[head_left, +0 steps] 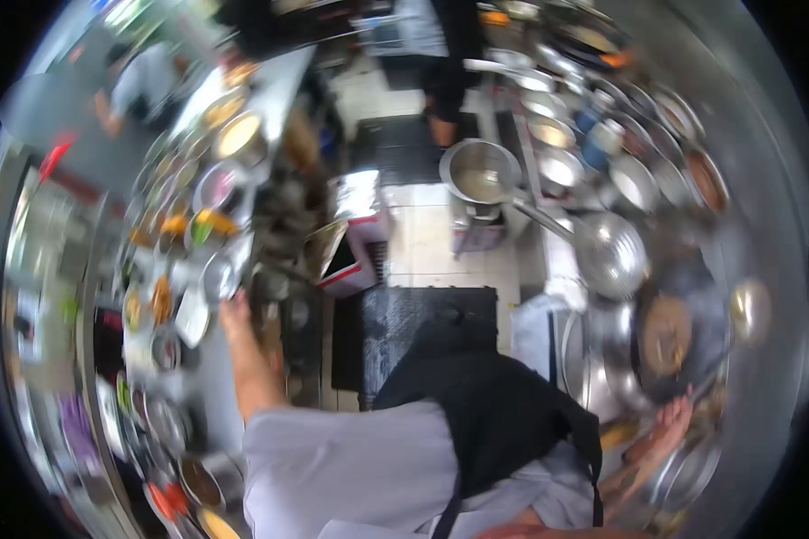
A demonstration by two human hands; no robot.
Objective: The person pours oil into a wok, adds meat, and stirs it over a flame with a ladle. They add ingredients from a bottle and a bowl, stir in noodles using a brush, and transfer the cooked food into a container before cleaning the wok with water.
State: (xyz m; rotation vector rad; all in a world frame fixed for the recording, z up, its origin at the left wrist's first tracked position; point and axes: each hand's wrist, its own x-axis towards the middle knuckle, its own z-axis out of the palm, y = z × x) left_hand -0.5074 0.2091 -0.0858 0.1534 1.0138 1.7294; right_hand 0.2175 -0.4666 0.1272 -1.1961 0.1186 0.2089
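Note:
My left hand (235,312) reaches out over the counter on the left, its fingers closed at the near rim of a small round metal bowl (217,275). A white dish (193,316) lies beside that hand. On the right, my right hand (673,422) is wrapped round the handle of a ladle (750,312), whose round head is raised by the far side of the stove. Between hand and ladle head sits a dark wok (706,269) with light brown food (666,334) in it. Blur hides finer detail of the fingers.
A strainer (611,256) rests beyond the wok, near a large pot (479,171). Several metal containers (634,184) line the right side. Food bowls (220,187) crowd the left counter (208,382). Boxes (349,269) stand by the aisle; another person (422,45) stands ahead.

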